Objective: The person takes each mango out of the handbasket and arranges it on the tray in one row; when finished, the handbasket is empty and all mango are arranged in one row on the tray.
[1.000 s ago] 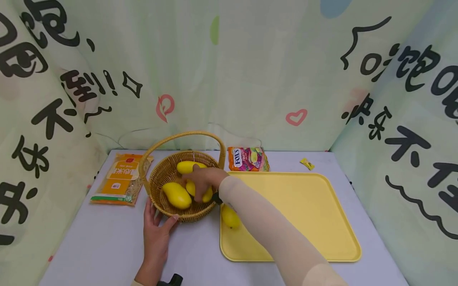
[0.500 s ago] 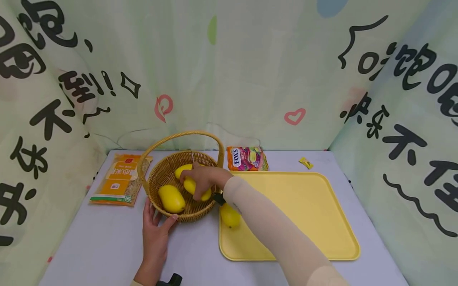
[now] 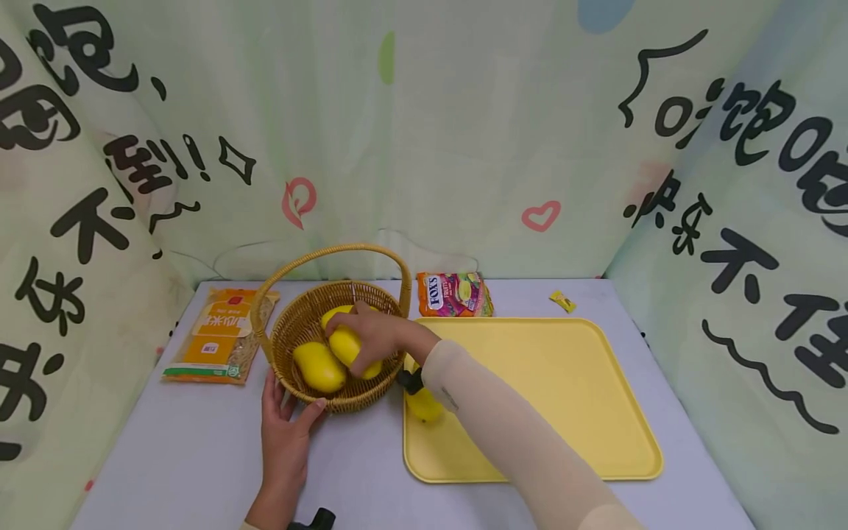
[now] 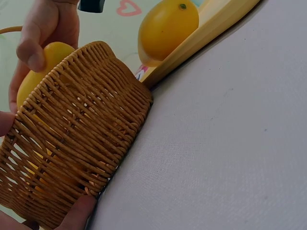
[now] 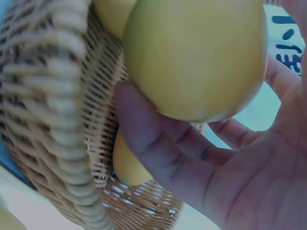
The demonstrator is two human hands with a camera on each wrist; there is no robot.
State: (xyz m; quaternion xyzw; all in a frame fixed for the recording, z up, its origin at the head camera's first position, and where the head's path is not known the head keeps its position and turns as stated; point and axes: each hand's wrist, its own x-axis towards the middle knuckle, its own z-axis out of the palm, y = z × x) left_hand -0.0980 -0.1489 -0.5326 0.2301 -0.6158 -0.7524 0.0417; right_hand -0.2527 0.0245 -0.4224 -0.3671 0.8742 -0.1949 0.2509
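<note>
My right hand [image 3: 384, 335] reaches into a round wicker basket [image 3: 351, 403] and grips a yellow mango [image 3: 347, 346] between thumb and fingers. In the right wrist view this mango [image 5: 196, 57] fills the space above the fingers [image 5: 158, 143], beside the basket's woven wall. Another mango [image 3: 318, 366] lies in the basket at the front left, and part of one more [image 3: 334, 315] shows behind the hand. My left hand [image 3: 288, 442] holds the basket at its front left side, thumb at the rim. In the left wrist view its thumb [image 4: 79, 213] lies against the wickerwork.
A yellow tray [image 3: 543, 397] lies right of the basket, with a mango [image 3: 424, 406] at its left edge, partly behind the right wrist. A bag of grain [image 3: 215, 335] is at the left. Behind the tray are a Foxs candy bag [image 3: 455, 294] and a small yellow wrapped candy [image 3: 563, 301].
The right hand has closed round the mango and raised it slightly within the basket. The front left mango has rolled a little to the left. The left hand stays at the basket.
</note>
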